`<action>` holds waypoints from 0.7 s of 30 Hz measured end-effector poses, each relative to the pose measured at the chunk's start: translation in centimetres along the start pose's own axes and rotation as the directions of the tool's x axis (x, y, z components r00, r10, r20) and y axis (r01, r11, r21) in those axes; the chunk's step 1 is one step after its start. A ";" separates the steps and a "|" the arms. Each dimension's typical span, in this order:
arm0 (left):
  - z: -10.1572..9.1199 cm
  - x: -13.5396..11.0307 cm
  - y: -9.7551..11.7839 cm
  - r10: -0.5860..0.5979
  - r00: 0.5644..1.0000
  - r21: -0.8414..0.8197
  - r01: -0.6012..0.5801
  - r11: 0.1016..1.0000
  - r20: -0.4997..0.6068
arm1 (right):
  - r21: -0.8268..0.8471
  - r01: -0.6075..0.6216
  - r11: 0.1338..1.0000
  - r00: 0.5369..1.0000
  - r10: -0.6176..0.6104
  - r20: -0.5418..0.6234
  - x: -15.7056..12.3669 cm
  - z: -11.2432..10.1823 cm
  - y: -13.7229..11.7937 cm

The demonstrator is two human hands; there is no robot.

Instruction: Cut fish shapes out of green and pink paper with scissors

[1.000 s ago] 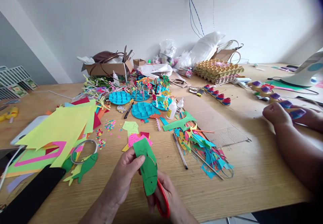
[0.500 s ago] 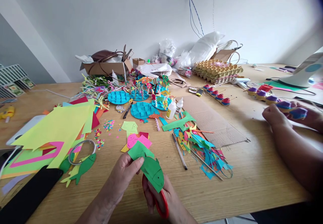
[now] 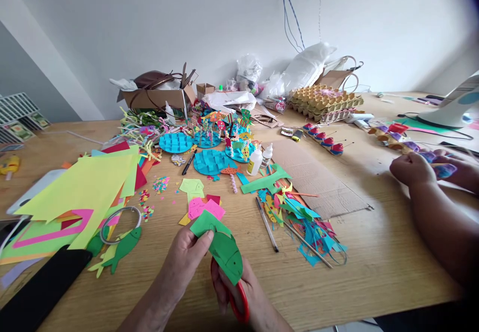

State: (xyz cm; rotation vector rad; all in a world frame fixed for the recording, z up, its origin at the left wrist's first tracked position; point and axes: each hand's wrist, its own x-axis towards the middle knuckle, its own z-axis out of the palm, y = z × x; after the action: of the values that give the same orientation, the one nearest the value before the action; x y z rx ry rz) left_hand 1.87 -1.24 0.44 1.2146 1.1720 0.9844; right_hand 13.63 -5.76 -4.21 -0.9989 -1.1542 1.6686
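Between the thumb and fingers of my left hand (image 3: 183, 259) is a piece of green paper (image 3: 224, 252) with a fish drawn on it in dark lines. My right hand (image 3: 254, 292) is closed around red-handled scissors (image 3: 242, 304) underneath the paper; the blades are hidden behind it. Just beyond the paper lie pink paper fish scraps (image 3: 209, 208) and a pale yellow-green paper fish (image 3: 192, 187). Cut-out green fish (image 3: 127, 247) rest to the left, partly under a roll of tape (image 3: 121, 225).
Coloured paper sheets (image 3: 86, 177) pile up at left. Paper scraps (image 3: 314, 232), a pen (image 3: 267, 224) and cardboard (image 3: 318, 182) lie at right. Glue bottles (image 3: 254, 161) stand near blue paper-covered discs (image 3: 213, 163). A co-worker's hands (image 3: 411, 172) hold a painted egg-carton strip (image 3: 441, 169).
A small strip of the green paper's right edge, beside the fish's back, no longer sticks up. My hands stay nearly in place. The co-worker's painted strip has shifted slightly and blurs.
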 end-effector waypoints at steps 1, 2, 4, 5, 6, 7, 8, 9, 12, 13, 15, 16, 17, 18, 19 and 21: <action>0.0 -0.1 0.0 -0.001 1.000 0.001 0.001 1.000 -0.008 | 0.000 0.001 1.000 1.000 -0.001 -0.005 0.0 0.0 0.0; 0.1 -0.1 0.0 0.000 1.000 0.002 0.000 1.000 -0.019 | 0.000 0.002 1.000 1.000 -0.002 -0.008 -0.1 -0.1 0.0; 0.1 -0.2 0.0 0.004 1.000 0.000 -0.004 1.000 -0.030 | 0.003 0.007 1.000 1.000 -0.007 -0.010 -0.2 -0.1 0.1; 0.1 -0.2 0.0 0.001 1.000 -0.001 -0.001 1.000 -0.029 | 0.004 0.009 1.000 1.000 -0.009 -0.008 -0.2 -0.1 0.1; 0.1 -0.2 0.0 -0.004 1.000 -0.003 0.004 1.000 -0.025 | 0.002 0.012 1.000 1.000 -0.012 -0.009 -0.2 -0.1 0.1; 0.1 -0.2 0.1 -0.013 1.000 -0.008 0.012 1.000 -0.020 | 0.000 0.013 1.000 1.000 -0.013 -0.008 -0.2 -0.1 0.1; 0.1 -0.2 0.1 -0.022 1.000 -0.014 0.022 1.000 -0.017 | -0.004 0.014 1.000 1.000 -0.014 -0.008 -0.3 -0.1 0.1; 0.1 -0.2 0.1 -0.032 0.999 -0.020 0.031 0.999 -0.015 | -0.010 0.016 1.000 1.000 -0.016 -0.006 -0.3 -0.1 0.1; 0.2 -0.3 0.2 -0.046 0.999 -0.037 0.045 0.998 -0.015 | -0.029 0.021 0.999 1.000 -0.021 0.000 -0.4 -0.2 0.1; 0.2 -0.3 0.2 -0.047 0.999 -0.037 0.047 0.998 -0.017 | -0.032 0.025 0.999 1.000 -0.025 0.000 -0.4 -0.2 0.1; 0.2 -0.3 0.1 -0.051 0.999 -0.033 0.051 0.998 -0.018 | -0.033 0.041 0.999 0.999 -0.041 -0.001 -0.5 -0.3 0.2; 0.2 -0.3 0.1 -0.052 0.998 -0.030 0.052 0.998 -0.020 | -0.030 0.048 0.998 0.999 -0.048 -0.003 -0.5 -0.3 0.3; 0.2 -0.3 0.0 -0.055 0.998 -0.027 0.054 0.998 -0.018 | -0.023 0.052 0.998 0.999 -0.052 -0.005 -0.6 -0.3 0.4; 0.2 -0.3 -0.2 -0.057 0.998 -0.023 0.057 0.998 -0.018 | -0.014 0.051 0.999 0.999 -0.051 -0.010 -0.6 -0.4 0.6; 0.2 -0.3 -0.3 -0.057 0.998 -0.018 0.057 0.998 -0.021 | -0.005 0.048 0.999 0.999 -0.048 -0.018 -0.7 -0.4 0.8; 0.2 -0.3 -0.5 -0.059 0.998 -0.005 0.058 0.998 -0.031 | 0.002 0.043 0.999 0.998 -0.043 -0.039 -0.8 -0.4 1.1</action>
State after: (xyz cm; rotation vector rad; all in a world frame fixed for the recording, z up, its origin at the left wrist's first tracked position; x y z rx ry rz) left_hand 1.98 -1.65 -0.04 1.1586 1.2228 0.9650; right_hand 14.03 -6.63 -5.26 -0.9936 -1.1398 1.6095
